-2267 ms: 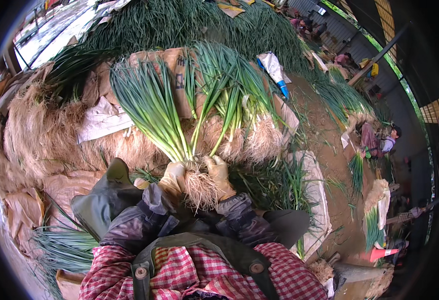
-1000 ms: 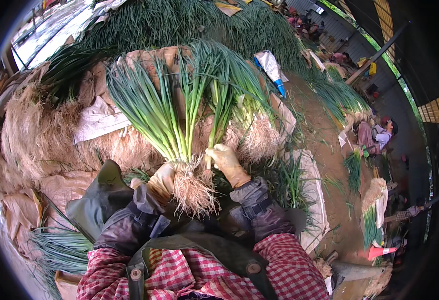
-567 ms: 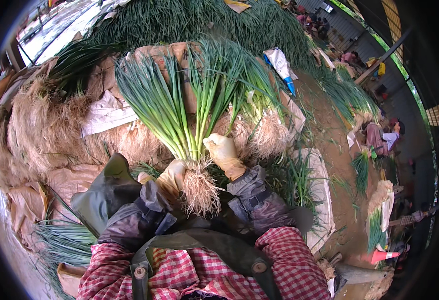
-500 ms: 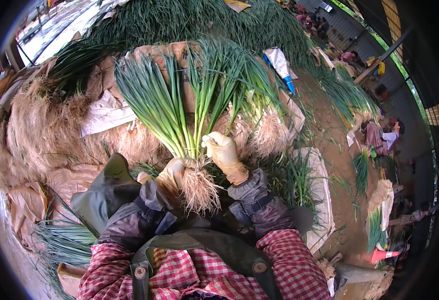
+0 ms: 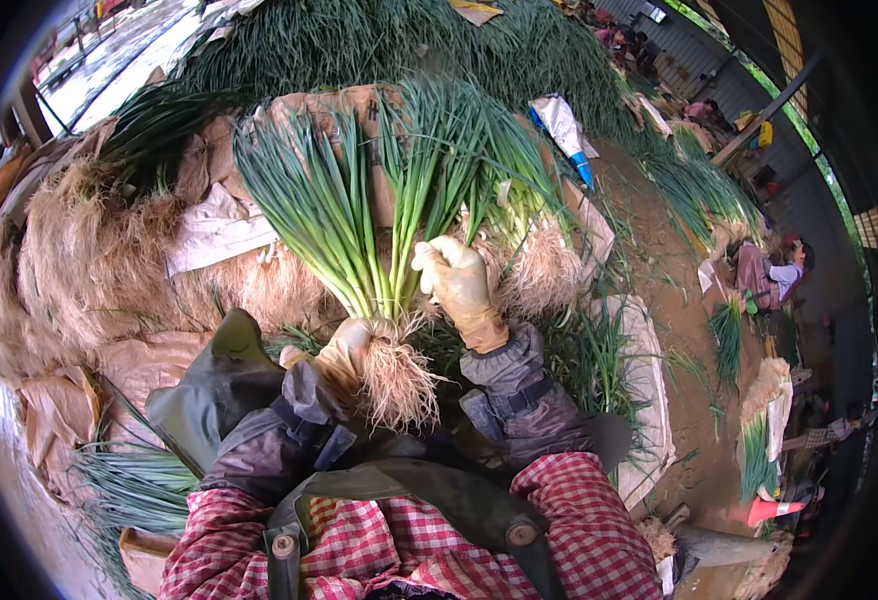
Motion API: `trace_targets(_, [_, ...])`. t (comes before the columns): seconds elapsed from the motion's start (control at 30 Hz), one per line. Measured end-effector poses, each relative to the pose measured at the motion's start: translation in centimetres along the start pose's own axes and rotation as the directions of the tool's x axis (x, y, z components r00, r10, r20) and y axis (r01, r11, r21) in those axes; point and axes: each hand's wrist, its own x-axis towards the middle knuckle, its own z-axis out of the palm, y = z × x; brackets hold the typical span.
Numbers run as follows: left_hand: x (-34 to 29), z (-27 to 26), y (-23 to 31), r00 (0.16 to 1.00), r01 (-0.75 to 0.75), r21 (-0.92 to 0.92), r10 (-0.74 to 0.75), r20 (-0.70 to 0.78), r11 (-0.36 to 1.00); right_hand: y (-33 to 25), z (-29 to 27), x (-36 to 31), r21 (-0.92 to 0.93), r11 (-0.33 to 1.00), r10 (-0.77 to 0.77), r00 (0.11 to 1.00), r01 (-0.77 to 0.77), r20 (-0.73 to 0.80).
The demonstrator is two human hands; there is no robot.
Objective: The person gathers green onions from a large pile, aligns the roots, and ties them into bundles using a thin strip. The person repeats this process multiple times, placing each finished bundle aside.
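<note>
A bunch of green onions (image 5: 374, 240) stands in front of me, leaves fanned away and pale roots (image 5: 399, 385) toward me. My left hand (image 5: 344, 355), in a pale glove, is closed round its base, just above the roots. To the right of the stalks is my gloved right hand (image 5: 454, 285), fingers curled together. Whatever they may pinch is hidden or too small to name. More green onions (image 5: 534, 235) lie to the right of the bunch, their roots toward me.
A large heap of green onions (image 5: 409, 45) covers the far side. At left lies a rooty pile (image 5: 89, 250) with a white cloth (image 5: 214, 235). A white and blue bag (image 5: 564, 135) rests on the dirt floor (image 5: 649, 260). A person (image 5: 769, 275) sits at far right.
My right hand has moved up and slightly right, away from the stalks. The left hand keeps its hold on the bunch.
</note>
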Motion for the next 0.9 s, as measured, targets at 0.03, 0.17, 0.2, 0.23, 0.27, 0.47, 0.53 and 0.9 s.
trace_targets(0.03, [0.0, -0.2, 0.1, 0.998, 0.042, 0.002, -0.042, 0.045, 0.999, -0.7, -0.6, 0.1, 0.024, 1.000, 0.021, 0.975, -0.016, -0.223])
trace_targets(0.17, [-0.2, -0.1, 0.3, 0.987, -0.004, 0.056, -0.005, 0.158, 0.998, -0.5, -3.1, 1.5, -0.372, 0.904, 0.084, 0.940, -0.211, -0.331])
trace_targets(0.2, [-0.2, 0.1, 0.2, 0.984, -0.005, 0.077, -0.008, 0.178, 0.997, 0.4, -3.2, 2.0, -0.677, 0.663, 0.131, 0.940, -0.320, -0.316])
trace_targets(0.23, [-0.2, 0.2, 0.0, 0.975, -0.008, 0.078, -0.010, 0.223, 0.997, 1.3, -3.3, 2.4, -0.740, 0.590, 0.159, 0.945, -0.322, -0.285])
trace_targets(0.27, [-0.1, 0.4, -0.1, 0.954, -0.019, 0.066, -0.002, 0.299, 0.998, 2.2, -3.0, 2.7, -0.796, 0.476, 0.268, 0.924, -0.374, -0.274])
trace_targets(0.47, [0.0, 0.5, -0.4, 0.990, -0.043, 0.051, 0.036, 0.135, 0.998, 0.4, -0.4, 2.5, -0.507, 0.844, 0.127, 0.984, -0.172, -0.122])
trace_targets(0.53, [0.0, 0.3, -0.2, 0.989, -0.043, 0.056, 0.035, 0.145, 0.998, -2.6, -1.5, 2.2, -0.111, 0.991, -0.102, 0.960, 0.075, -0.263])
trace_targets(0.9, [-2.0, 2.0, 0.8, 0.907, 0.116, -0.187, -0.027, 0.421, 0.975, 1.8, -4.4, 1.4, 0.342, 0.736, 0.607, 0.793, -0.585, 0.052])
